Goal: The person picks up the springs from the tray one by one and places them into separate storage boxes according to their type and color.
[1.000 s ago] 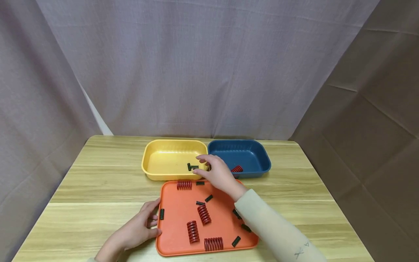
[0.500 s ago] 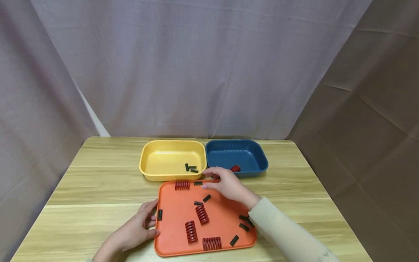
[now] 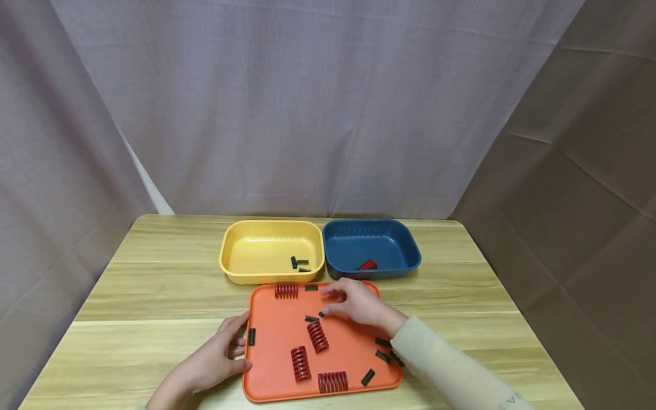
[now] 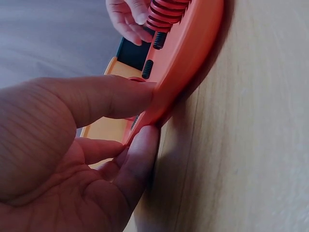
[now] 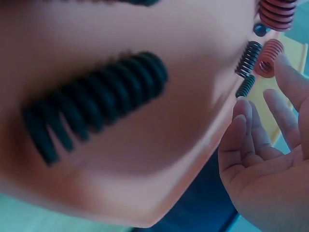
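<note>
My left hand (image 3: 212,356) holds the left edge of an orange tray (image 3: 277,341), thumb (image 4: 116,96) over the rim and fingers against its side. Over the tray's upper right, my right hand (image 3: 359,304) hovers with thumb and fingers apart. Close to its thumb lies a small dark compression spring (image 3: 322,314), partly hidden. Another dark spring (image 3: 311,319) sits beside it, against a large red spring (image 3: 318,337). More large red springs lie on the tray, including one near the front (image 3: 300,364). In the right wrist view a dark spring (image 5: 96,101) looms close to the camera.
Behind the tray stand a yellow bin (image 3: 256,279) with several dark springs and a blue bin (image 3: 410,267) with red spring coils visible inside. Several dark springs lie at the tray's right, partly behind the right sleeve (image 3: 441,353). Grey curtains surround the wooden table (image 3: 154,296).
My right hand has come back from above the yellow bin to the tray's upper right. One more dark spring now lies in the yellow bin. The left hand stays at the tray edge.
</note>
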`<state>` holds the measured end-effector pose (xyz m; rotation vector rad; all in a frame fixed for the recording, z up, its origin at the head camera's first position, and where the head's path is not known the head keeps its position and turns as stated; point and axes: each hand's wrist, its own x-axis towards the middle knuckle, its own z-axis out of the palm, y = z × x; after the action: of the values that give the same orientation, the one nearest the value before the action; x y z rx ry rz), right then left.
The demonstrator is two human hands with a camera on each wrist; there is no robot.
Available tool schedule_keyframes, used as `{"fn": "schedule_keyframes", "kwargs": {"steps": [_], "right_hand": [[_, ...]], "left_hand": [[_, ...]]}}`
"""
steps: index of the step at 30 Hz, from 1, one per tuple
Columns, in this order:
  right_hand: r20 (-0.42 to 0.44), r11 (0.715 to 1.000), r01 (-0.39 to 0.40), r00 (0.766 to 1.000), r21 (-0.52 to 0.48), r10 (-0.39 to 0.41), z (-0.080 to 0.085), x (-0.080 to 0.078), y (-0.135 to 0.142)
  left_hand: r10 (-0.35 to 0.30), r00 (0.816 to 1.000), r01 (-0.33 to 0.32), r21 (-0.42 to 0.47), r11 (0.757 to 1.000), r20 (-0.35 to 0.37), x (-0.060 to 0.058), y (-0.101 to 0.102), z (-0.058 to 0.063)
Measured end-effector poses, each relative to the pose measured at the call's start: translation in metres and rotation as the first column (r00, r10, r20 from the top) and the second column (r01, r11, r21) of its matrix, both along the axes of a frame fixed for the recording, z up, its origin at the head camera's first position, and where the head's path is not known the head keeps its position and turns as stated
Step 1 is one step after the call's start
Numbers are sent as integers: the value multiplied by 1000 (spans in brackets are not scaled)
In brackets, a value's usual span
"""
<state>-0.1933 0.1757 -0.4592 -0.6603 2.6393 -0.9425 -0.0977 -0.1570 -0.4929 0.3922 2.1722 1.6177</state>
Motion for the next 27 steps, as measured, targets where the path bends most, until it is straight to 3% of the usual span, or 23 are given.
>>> {"fn": "schedule_keyframes", "kwargs": {"steps": [21,27], "right_hand": [[-1,998,-9,1000,60,10,-12,2,-4],[-9,996,-21,1000,86,22,-12,2,-5]], "left_hand": [[-13,1000,14,60,998,-1,0,-1,-1],[-8,1000,7,27,1000,4,0,-2,-2]]}}
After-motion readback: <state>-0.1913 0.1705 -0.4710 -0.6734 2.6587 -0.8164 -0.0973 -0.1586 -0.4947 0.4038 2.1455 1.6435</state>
